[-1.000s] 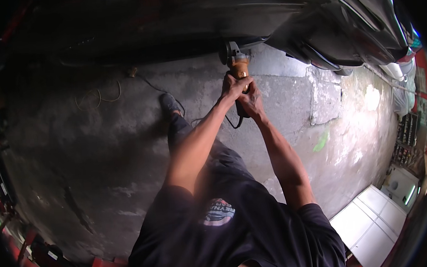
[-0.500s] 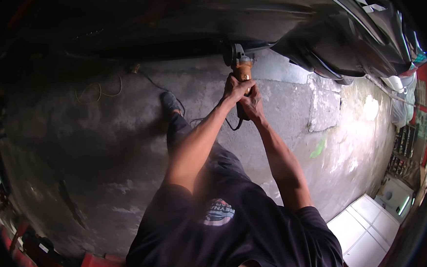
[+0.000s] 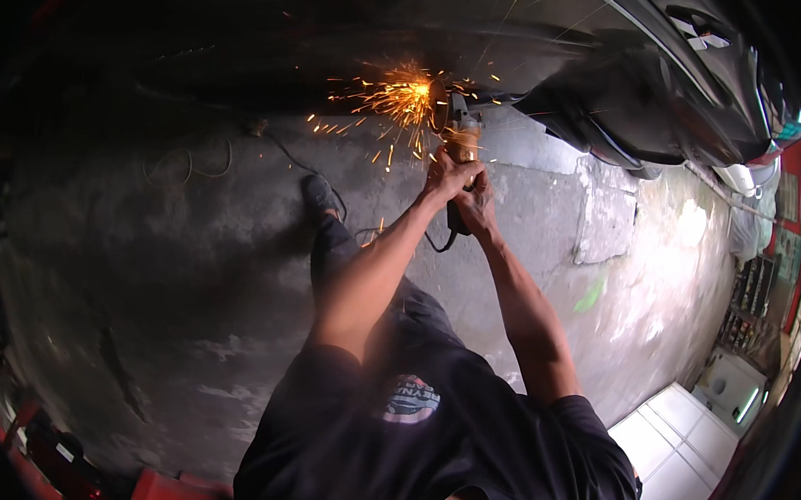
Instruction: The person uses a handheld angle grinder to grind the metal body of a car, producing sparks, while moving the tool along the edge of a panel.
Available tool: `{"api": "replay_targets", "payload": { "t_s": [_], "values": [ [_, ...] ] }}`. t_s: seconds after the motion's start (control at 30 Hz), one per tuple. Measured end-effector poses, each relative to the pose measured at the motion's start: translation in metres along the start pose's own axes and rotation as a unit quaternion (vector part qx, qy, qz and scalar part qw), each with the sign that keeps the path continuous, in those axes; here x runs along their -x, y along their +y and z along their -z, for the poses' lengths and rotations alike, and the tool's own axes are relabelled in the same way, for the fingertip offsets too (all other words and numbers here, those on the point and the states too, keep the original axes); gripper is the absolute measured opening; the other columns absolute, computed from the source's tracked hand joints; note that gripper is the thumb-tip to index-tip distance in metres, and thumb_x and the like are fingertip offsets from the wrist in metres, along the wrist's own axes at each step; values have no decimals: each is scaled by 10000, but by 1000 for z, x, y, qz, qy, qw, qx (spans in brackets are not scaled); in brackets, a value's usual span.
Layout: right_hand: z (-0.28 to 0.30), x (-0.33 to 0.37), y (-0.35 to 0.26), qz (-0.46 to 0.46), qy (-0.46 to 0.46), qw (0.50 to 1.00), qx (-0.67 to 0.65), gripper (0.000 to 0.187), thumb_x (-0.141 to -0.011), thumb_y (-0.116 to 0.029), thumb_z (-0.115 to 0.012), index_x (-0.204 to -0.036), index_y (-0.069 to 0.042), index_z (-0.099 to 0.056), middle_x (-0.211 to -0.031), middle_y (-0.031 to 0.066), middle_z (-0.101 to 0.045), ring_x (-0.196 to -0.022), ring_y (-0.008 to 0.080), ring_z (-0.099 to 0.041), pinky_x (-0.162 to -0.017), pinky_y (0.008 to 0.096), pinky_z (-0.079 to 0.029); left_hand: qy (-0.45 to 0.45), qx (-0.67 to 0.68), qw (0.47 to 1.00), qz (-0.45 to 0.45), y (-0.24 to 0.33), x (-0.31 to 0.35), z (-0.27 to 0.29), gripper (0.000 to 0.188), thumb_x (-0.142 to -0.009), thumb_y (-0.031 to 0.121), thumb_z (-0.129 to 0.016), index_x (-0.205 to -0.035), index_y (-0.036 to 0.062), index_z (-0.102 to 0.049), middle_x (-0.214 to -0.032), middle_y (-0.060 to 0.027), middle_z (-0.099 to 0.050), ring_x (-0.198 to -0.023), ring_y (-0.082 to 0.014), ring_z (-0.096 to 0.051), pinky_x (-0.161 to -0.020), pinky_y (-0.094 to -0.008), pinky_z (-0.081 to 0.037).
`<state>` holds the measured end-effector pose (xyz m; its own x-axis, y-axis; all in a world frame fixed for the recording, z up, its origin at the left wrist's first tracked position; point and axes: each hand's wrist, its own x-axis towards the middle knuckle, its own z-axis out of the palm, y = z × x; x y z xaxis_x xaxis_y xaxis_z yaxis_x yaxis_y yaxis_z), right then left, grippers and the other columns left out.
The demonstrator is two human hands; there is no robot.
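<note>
At upper centre of the frame, the angle grinder (image 3: 460,134) throws sparks (image 3: 405,98) from its disc (image 3: 440,108) beside the dark car body (image 3: 507,46). Left hand (image 3: 451,174): fingers curled around the orange housing (image 3: 467,145). Right hand (image 3: 478,205): fingers wrapped around the rear body (image 3: 456,218), fingertips hidden. Handling, by judgement: rigid, moderately heavy, head-weighted, prone to kick. Grip housing and rear body firmly, clear of the disc.

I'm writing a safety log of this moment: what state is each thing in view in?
Angle grinder: evidently running
Disc: throwing sparks, mostly leftward
Left hand: closed around the grinder
Right hand: closed around the grinder
Dark bodywork: contact with disc unclear
Black cord: slack, curved
Thin cable: loosely looped on floor
</note>
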<state>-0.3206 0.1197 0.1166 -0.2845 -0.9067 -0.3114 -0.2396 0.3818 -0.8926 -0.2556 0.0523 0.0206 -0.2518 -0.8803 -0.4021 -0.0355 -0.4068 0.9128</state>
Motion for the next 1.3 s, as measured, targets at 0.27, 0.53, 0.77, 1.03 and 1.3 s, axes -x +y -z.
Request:
{"api": "replay_targets", "payload": {
  "t_s": [0.27, 0.53, 0.77, 1.03, 1.3],
  "values": [
    [5, 1, 27, 52, 58, 993, 88, 490, -846, -234, -755, -1232, -36, -528, -1077, 79, -651, -935, 143, -610, -777, 314, -516, -64, 116, 991, -22, 26, 21, -2, 475, -751, 274, -838, -1073, -27, -661, -913, -96, -702, -813, -204, -675, -719, -369, -553],
    [5, 6, 5, -27, 9, 1000, 4, 462, -822, -208, -773, -1175, -19, -543, -996, 75, -658, -855, 151, -622, -688, 306, -513, -96, 159, 982, 19, 22, 22, -1, 343, -809, 245, -832, -984, -11, -684, -887, -55, -680, -775, -163, -633, -674, -374, -532],
    [8, 4, 31, 53, 52, 997, 3, 467, -812, -211, -771, -1169, -10, -547, -978, 85, -660, -813, 154, -623, -671, 329, -529, -35, 65, 997, 1, 27, 24, -8, 363, -770, 279, -857, -937, 18, -668, -837, -49, -673, -790, -154, -637, -661, -340, -533],
    [10, -1, 38, 43, 40, 998, 3, 484, -822, -205, -756, -1206, -3, -541, -995, 81, -656, -832, 148, -614, -699, 319, -527, -80, 143, 986, 8, 2, 13, -16, 498, -727, 318, -860, -1035, -4, -638, -867, -83, -689, -764, -175, -667, -655, -336, -549],
    [18, 24, 28, 20, 48, 998, -20, 478, -827, -186, -746, -1216, -9, -531, -1063, 82, -640, -929, 144, -587, -780, 313, -509, -20, 35, 999, -33, 8, 34, -25, 385, -747, 304, -835, -937, 11, -672, -782, -56, -676, -700, -150, -659, -619, -324, -528]
  ]
}}
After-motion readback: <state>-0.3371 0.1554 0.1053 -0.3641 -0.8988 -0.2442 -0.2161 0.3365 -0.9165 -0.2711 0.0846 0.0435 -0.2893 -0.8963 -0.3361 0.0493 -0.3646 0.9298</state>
